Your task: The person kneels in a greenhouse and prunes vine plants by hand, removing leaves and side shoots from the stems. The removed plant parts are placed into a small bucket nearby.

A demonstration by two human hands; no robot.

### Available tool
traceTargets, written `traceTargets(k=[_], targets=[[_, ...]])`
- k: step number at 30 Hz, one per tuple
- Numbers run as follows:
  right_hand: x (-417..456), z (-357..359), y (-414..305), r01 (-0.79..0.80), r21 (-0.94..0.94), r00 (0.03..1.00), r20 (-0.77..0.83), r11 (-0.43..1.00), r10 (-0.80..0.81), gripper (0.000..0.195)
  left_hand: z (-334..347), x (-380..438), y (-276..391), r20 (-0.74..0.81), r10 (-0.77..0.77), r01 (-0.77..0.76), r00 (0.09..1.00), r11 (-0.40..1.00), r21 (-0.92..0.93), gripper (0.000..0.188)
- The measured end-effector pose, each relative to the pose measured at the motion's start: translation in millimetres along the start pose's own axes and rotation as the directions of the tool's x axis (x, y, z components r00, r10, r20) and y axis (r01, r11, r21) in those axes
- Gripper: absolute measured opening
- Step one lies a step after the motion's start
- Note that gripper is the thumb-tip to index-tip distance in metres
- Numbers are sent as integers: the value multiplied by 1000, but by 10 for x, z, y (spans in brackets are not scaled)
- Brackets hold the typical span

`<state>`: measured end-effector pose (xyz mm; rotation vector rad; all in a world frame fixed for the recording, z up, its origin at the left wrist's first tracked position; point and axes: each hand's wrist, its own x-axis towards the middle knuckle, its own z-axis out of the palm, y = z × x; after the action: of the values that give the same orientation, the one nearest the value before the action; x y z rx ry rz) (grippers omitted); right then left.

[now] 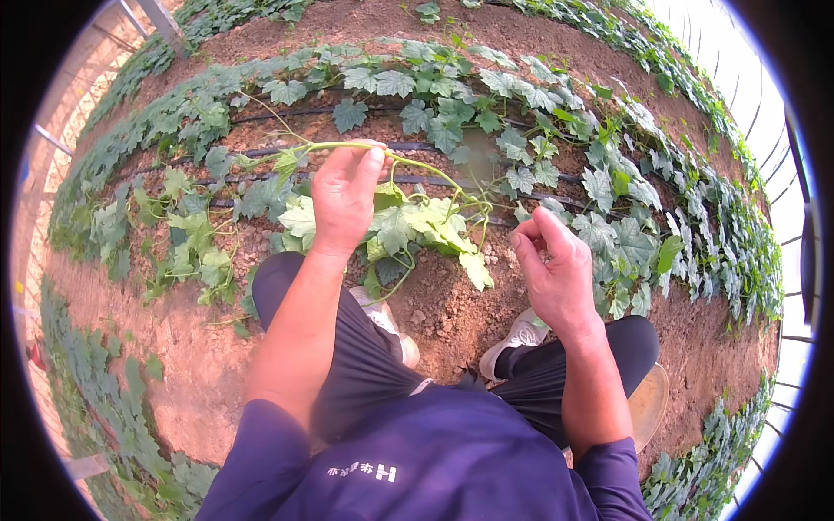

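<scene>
My left hand pinches a pale green cucurbit vine stem between thumb and fingers, raised above the planted row. The stem extends to both sides of that hand, with thin curling tendrils at its right end. Broad lobed leaves hang below it, in front of my knees. My right hand is held to the right of the stem, apart from it. Its fingers are loosely curled with a gap at the thumb, and nothing shows between them.
Black drip irrigation lines run across the row under leafy vines. Bare reddish soil lies between my shoes. A round tan seat shows by my right hip. More vine rows, a metal post and greenhouse film stand around.
</scene>
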<state>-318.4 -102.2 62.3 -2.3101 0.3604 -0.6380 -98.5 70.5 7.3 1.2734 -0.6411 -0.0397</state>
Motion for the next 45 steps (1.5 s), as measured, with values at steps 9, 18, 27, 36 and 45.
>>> traceTargets(k=[9,18,27,36,45], targets=[[269,-58,-775,169,199,984,25,965,-177,14,281,-279,446,131,227,-250,965,946,206,14],[90,-134,-1064,101,352,986,91,931,-141,15,502,-640,550,351,336,-443,874,849,289,17],[-169,-212,-890,116,355,991,24,928,-133,15,643,-834,671,484,343,-550,806,735,396,17],[-326,-328,-849,99,280,995,3,955,-105,9,682,-962,729,525,375,-607,764,692,390,14],[-368,-346,-838,219,219,974,13,951,-228,20,669,-1040,757,509,318,-535,800,762,365,14]])
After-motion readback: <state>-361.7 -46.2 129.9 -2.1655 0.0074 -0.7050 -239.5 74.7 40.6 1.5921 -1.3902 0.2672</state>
